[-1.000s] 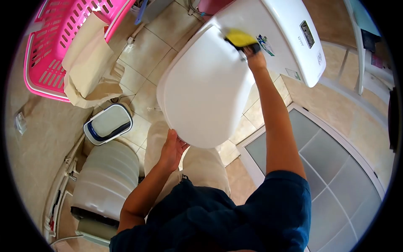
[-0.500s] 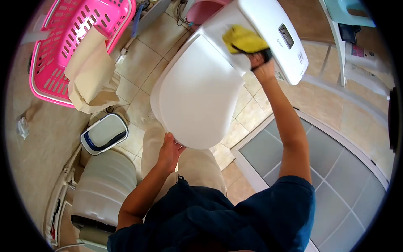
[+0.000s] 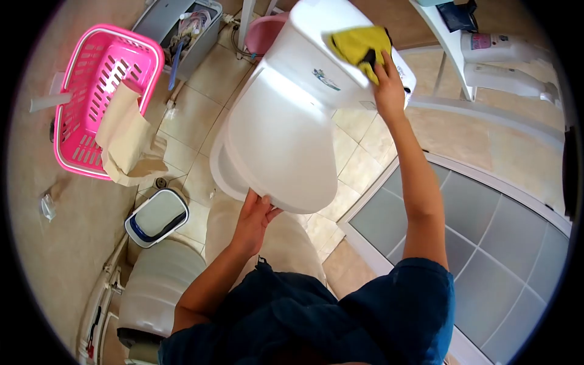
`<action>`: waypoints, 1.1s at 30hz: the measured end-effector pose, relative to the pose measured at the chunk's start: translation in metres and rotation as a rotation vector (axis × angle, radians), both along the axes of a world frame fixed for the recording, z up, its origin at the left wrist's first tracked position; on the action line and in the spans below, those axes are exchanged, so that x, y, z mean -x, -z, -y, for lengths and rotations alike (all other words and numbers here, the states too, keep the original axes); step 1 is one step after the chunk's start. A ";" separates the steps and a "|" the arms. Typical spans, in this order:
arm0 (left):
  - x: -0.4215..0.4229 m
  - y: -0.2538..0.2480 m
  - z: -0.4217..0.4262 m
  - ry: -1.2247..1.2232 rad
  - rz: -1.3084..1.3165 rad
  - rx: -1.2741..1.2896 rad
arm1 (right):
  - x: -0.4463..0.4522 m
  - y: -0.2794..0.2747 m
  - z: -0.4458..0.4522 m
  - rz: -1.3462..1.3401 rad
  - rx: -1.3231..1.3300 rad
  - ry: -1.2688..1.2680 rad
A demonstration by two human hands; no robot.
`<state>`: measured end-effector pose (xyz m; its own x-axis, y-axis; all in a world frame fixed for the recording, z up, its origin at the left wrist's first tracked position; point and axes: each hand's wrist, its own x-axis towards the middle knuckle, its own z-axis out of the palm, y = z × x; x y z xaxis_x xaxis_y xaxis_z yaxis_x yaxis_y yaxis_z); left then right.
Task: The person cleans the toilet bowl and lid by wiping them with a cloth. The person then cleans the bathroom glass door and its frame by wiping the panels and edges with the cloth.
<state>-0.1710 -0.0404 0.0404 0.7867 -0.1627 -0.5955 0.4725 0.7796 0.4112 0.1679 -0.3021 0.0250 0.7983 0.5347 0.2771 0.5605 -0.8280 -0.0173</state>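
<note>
A white toilet stands in front of me. My left hand (image 3: 254, 222) grips the front edge of its lid (image 3: 283, 146), thumb on top and fingers at the rim. The lid looks slightly raised, with part of the bowl (image 3: 226, 173) showing at the left. My right hand (image 3: 388, 88) holds a yellow cloth (image 3: 359, 45) with black patches, pressed against the top of the white tank (image 3: 313, 21). A flower decal (image 3: 326, 79) shows on the tank's front.
At the left sits a pink basket (image 3: 67, 143) with beige paper (image 3: 125, 131) hanging over it. A grey box (image 3: 204, 52), a small white-and-blue bin (image 3: 159, 214) and a large bin (image 3: 161, 280) stand nearby. White bottles (image 3: 505, 79) lie on a shelf at the right.
My right hand and the cloth have moved from low beside the tank's front up onto the tank top. The lid has tilted up a little in my left hand. The view has shifted.
</note>
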 end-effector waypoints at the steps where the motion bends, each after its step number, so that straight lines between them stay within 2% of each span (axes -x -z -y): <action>1: -0.007 -0.004 0.002 0.013 0.028 -0.032 | 0.013 -0.007 0.014 -0.006 0.022 0.038; 6: -0.043 -0.023 0.009 0.096 0.131 -0.126 | 0.060 -0.007 0.044 0.060 0.101 0.156; 9: -0.059 -0.023 0.015 0.102 0.204 -0.185 | 0.067 -0.008 0.012 -0.039 0.083 0.068; 10: -0.063 -0.023 0.017 0.101 0.216 -0.205 | 0.059 -0.010 -0.004 -0.069 0.160 0.031; 16: -0.073 -0.025 0.030 0.117 0.232 -0.286 | -0.021 0.005 -0.101 -0.057 0.112 -0.118; 20: -0.075 -0.026 0.038 0.085 0.207 -0.325 | -0.075 0.018 -0.125 -0.096 0.065 -0.009; 22: -0.076 -0.028 0.038 0.060 0.191 -0.328 | -0.093 0.013 -0.104 -0.236 -0.015 0.035; 23: -0.077 -0.030 0.038 0.051 0.182 -0.328 | -0.085 0.023 -0.092 -0.098 0.008 0.118; 24: -0.076 -0.032 0.038 0.044 0.175 -0.324 | -0.078 0.019 -0.077 -0.102 -0.019 0.190; 27: -0.071 -0.027 0.033 0.117 0.220 -0.353 | -0.060 0.015 -0.025 -0.043 -0.232 0.191; 31: -0.066 -0.027 0.029 0.110 0.200 -0.312 | -0.015 0.015 0.033 0.044 -0.071 0.319; 33: -0.063 -0.026 0.027 0.109 0.180 -0.298 | 0.018 0.009 0.042 0.163 0.016 0.301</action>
